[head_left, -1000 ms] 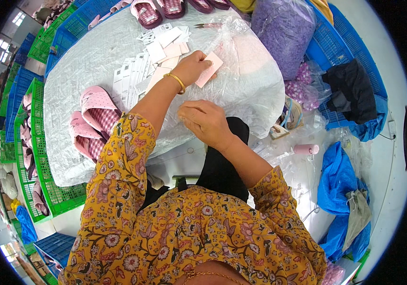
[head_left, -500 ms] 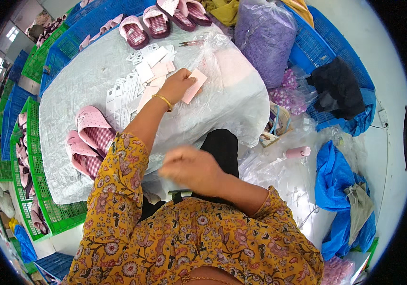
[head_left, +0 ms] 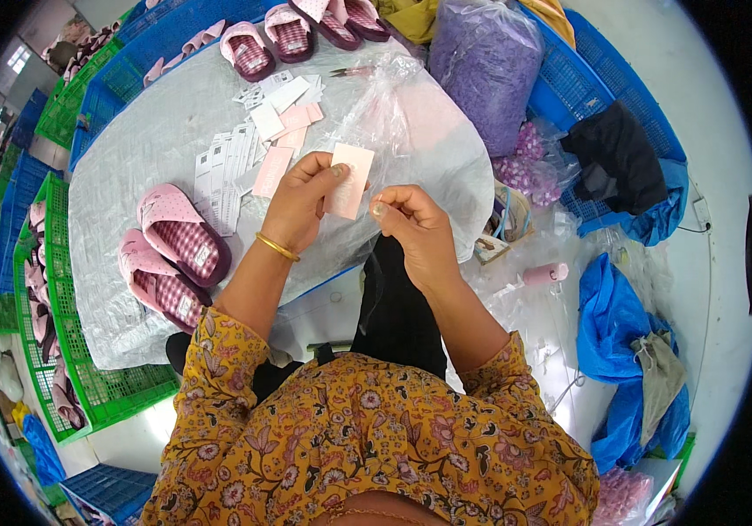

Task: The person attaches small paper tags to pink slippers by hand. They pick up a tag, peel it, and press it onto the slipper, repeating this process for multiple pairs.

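Observation:
Between the thumb and fingers of my left hand (head_left: 297,206) is a pale pink card (head_left: 349,182), raised above the near edge of the plastic-covered table (head_left: 130,158). My right hand (head_left: 421,232) is closed in a pinch just right of the card, apart from it; what its fingertips hold, if anything, is too small to name. Left of my hands lie loose white and pink cards (head_left: 272,171) and white printed label strips (head_left: 218,180). A pair of pink slippers (head_left: 170,215) with checked insoles rests at the table's left side.
More pink slippers (head_left: 249,53) line the far edge, with small thread snips (head_left: 351,70) nearby. A purple-filled plastic bag (head_left: 485,79) stands at the far right, beside blue crates (head_left: 569,74). Green crates (head_left: 113,386) stand at the left. A pink roll (head_left: 545,273) lies to the right.
My left hand has drawn back toward me with the pink card, now held upright. My right hand has moved up and right, from over my lap to beside the card.

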Demonstrator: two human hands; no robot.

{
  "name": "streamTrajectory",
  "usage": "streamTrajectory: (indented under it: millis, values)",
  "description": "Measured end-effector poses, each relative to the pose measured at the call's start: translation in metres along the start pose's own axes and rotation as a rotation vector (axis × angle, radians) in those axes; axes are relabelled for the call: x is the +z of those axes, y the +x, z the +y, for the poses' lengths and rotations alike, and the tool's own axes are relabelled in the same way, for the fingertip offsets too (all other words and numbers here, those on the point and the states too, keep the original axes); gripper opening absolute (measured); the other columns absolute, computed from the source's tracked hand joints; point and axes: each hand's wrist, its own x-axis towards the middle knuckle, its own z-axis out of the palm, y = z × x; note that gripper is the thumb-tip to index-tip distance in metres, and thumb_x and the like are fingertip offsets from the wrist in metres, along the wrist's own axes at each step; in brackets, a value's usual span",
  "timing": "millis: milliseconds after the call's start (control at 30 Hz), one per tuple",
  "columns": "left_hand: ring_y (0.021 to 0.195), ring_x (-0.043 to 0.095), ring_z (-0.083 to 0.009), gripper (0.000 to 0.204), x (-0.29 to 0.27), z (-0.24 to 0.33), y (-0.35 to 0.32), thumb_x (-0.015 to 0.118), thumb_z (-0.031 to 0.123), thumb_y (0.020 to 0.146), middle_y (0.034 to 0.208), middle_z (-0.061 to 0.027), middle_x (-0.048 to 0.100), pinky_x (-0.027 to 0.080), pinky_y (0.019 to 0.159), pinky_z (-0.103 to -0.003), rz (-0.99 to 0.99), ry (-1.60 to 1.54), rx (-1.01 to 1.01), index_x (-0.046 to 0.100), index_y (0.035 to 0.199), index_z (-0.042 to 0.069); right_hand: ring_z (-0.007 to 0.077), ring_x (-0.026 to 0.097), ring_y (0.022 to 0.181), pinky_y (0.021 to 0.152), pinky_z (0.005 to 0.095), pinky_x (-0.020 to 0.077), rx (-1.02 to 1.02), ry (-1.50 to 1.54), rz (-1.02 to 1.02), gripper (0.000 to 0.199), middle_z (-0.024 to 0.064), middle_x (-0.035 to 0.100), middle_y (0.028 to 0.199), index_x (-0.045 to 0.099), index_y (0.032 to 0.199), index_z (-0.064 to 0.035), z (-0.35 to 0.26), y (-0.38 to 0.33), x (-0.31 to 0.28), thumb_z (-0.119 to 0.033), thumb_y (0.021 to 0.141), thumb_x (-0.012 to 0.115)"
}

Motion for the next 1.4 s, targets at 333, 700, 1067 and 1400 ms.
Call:
streamTrajectory:
  millis: [333, 700, 1067, 1400]
  values:
    - [0.076, 0.056, -0.0047, 0.009, 0.005, -0.010, -0.033, 0.062, 0.010, 0.093, 0.086, 0.0015, 0.064, 0.045, 0.067, -0.021, 0.001, 0.422, 0.104, 0.065, 0.099, 0.003, 0.0076, 0.057, 0.081, 0.072, 0.0216, 0.0440, 0.098, -0.038, 0.020, 0.038, 0.0043, 0.063, 0.090, 0.054, 0.119, -0.0003, -0.009, 0.005, 0.001, -0.002, 0.084, 0.069]
    - [0.075, 0.051, -0.0040, 0.012, 0.008, -0.013, -0.040, 0.061, 0.010, 0.095, 0.085, 0.0021, 0.060, 0.043, 0.067, -0.019, -0.044, 0.468, 0.135, 0.065, 0.102, 0.001, 0.0059, 0.052, 0.074, 0.065, 0.0209, 0.0407, 0.169, 0.036, -0.013, 0.032, 0.0021, 0.061, 0.087, 0.057, 0.113, 0.0008, -0.003, 0.004, -0.005, -0.002, 0.084, 0.069]
    - [0.084, 0.061, -0.0110, 0.014, 0.006, -0.012, -0.046, 0.060, 0.009, 0.094, 0.093, -0.0035, 0.067, 0.049, 0.075, -0.026, -0.099, 0.859, 0.384, 0.068, 0.102, 0.001, 0.0057, 0.052, 0.071, 0.060, 0.0211, 0.0399, 0.257, 0.068, -0.032, 0.023, 0.0004, 0.060, 0.085, 0.061, 0.103, -0.0002, 0.003, 0.006, -0.015, -0.004, 0.083, 0.070]
    - [0.082, 0.060, -0.0133, 0.019, -0.002, -0.020, -0.058, 0.060, 0.021, 0.094, 0.089, -0.0060, 0.064, 0.049, 0.072, -0.030, -0.189, 0.736, 0.101, 0.067, 0.096, 0.003, 0.0054, 0.055, 0.071, 0.063, 0.0207, 0.0437, 0.330, -0.265, -0.217, 0.014, -0.0006, 0.061, 0.080, 0.062, 0.090, -0.0024, -0.006, -0.012, -0.012, -0.006, 0.081, 0.072]
